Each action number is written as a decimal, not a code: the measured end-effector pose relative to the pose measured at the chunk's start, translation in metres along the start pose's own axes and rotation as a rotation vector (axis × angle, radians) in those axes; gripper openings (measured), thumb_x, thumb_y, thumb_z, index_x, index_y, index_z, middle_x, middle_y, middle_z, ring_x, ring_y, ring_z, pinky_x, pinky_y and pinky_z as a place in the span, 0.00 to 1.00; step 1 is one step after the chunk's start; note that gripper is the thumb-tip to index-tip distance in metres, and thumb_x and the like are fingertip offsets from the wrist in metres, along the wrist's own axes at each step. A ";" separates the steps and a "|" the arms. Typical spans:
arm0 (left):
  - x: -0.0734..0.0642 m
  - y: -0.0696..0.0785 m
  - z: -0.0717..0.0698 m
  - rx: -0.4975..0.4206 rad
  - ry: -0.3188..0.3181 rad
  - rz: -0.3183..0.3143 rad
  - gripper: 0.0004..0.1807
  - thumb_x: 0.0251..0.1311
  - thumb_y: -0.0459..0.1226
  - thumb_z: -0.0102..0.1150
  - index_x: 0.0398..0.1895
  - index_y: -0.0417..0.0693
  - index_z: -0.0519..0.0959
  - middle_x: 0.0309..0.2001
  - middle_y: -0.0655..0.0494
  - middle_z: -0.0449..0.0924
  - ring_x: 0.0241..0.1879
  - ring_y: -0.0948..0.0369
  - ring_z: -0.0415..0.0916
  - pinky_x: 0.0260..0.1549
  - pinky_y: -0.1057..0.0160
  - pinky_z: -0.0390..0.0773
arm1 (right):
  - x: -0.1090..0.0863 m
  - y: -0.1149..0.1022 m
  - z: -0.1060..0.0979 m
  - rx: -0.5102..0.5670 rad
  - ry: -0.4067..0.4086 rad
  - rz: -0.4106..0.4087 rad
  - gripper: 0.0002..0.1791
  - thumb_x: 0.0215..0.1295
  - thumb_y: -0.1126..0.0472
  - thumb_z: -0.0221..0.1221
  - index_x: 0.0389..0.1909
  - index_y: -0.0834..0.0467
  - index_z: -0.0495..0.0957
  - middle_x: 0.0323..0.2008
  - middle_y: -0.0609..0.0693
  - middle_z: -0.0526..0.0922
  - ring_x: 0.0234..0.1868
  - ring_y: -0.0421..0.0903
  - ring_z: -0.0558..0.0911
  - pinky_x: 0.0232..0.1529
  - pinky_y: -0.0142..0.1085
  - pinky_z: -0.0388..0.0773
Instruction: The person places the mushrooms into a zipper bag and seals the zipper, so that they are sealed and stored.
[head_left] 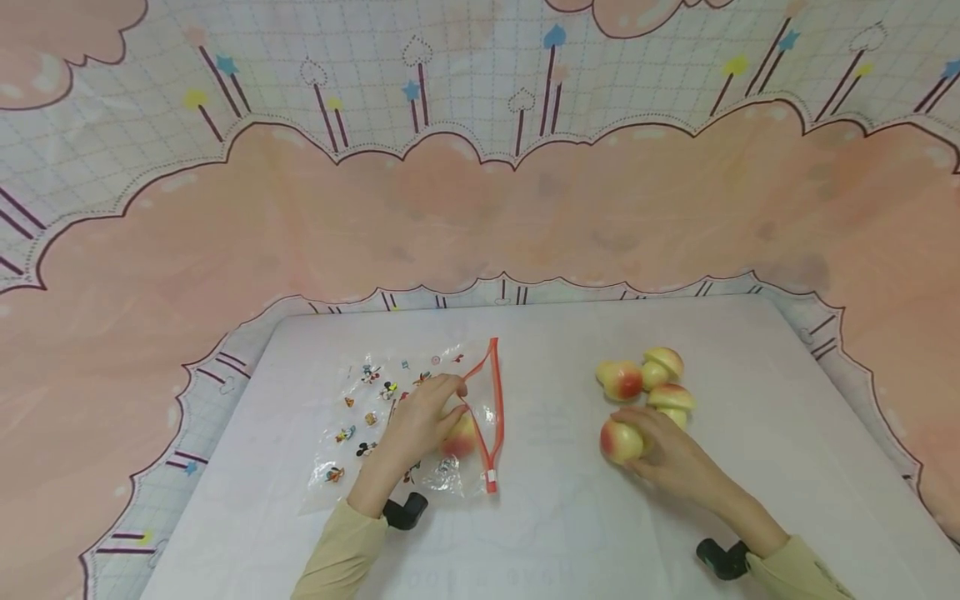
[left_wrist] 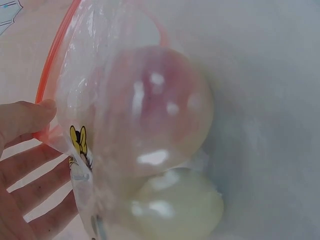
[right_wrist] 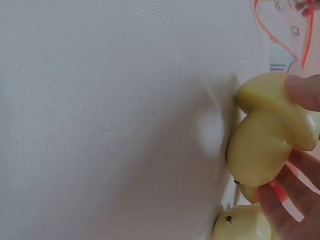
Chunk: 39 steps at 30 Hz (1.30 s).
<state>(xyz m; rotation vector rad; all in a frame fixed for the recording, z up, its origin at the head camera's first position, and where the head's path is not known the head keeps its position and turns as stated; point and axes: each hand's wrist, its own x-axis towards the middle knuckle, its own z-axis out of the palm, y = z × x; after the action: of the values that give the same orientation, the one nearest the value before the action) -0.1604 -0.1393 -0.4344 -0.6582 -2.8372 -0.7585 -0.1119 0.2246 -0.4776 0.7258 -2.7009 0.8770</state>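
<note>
My left hand [head_left: 426, 417] pinches the orange zip edge of a clear plastic bag [head_left: 352, 454] printed with small cartoon figures; the bag's mouth gapes to the right. Inside it lies a yellow and red toy mushroom [left_wrist: 155, 110], its pale stem seen through the plastic in the left wrist view. Over on the right, my right hand [head_left: 671, 458] grips another toy mushroom [right_wrist: 272, 120], thumb on the cap and fingers about the far side. Three more toy mushrooms [head_left: 622, 381] sit close together just beyond that hand.
Both hands work over a white table [head_left: 555, 517]. A black curved piece [head_left: 406, 511] is at the left wrist, and a similar black piece [head_left: 723, 559] at the right. Behind the table hangs a printed peach and white cloth [head_left: 480, 217].
</note>
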 end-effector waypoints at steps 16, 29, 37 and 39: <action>0.000 0.002 -0.001 -0.017 -0.010 -0.029 0.09 0.60 0.37 0.63 0.42 0.51 0.77 0.46 0.56 0.80 0.46 0.57 0.74 0.48 0.56 0.79 | 0.002 -0.002 0.000 0.007 0.002 0.010 0.34 0.41 0.66 0.73 0.54 0.56 0.76 0.52 0.50 0.81 0.54 0.52 0.76 0.59 0.22 0.63; 0.001 0.002 0.000 -0.010 -0.007 -0.019 0.09 0.60 0.37 0.63 0.43 0.49 0.77 0.45 0.56 0.81 0.44 0.57 0.74 0.45 0.57 0.79 | 0.017 -0.017 0.000 0.075 -0.036 0.059 0.34 0.45 0.66 0.72 0.57 0.56 0.74 0.56 0.53 0.79 0.59 0.54 0.76 0.56 0.51 0.72; 0.001 0.002 0.000 -0.014 -0.013 -0.026 0.10 0.60 0.38 0.63 0.44 0.49 0.77 0.46 0.56 0.80 0.45 0.58 0.74 0.45 0.57 0.79 | 0.030 -0.023 0.005 0.137 -0.048 0.083 0.34 0.47 0.65 0.71 0.59 0.55 0.73 0.57 0.51 0.79 0.60 0.52 0.76 0.56 0.50 0.75; 0.001 0.002 0.000 -0.014 -0.012 -0.025 0.10 0.60 0.38 0.63 0.44 0.49 0.77 0.46 0.56 0.80 0.45 0.58 0.74 0.46 0.57 0.79 | 0.034 -0.026 0.007 0.156 -0.047 0.082 0.33 0.48 0.66 0.71 0.59 0.55 0.73 0.57 0.52 0.79 0.59 0.52 0.76 0.55 0.49 0.76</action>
<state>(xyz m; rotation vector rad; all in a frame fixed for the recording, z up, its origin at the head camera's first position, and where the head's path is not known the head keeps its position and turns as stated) -0.1604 -0.1375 -0.4333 -0.6318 -2.8588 -0.7818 -0.1278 0.1895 -0.4589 0.6772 -2.7437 1.1140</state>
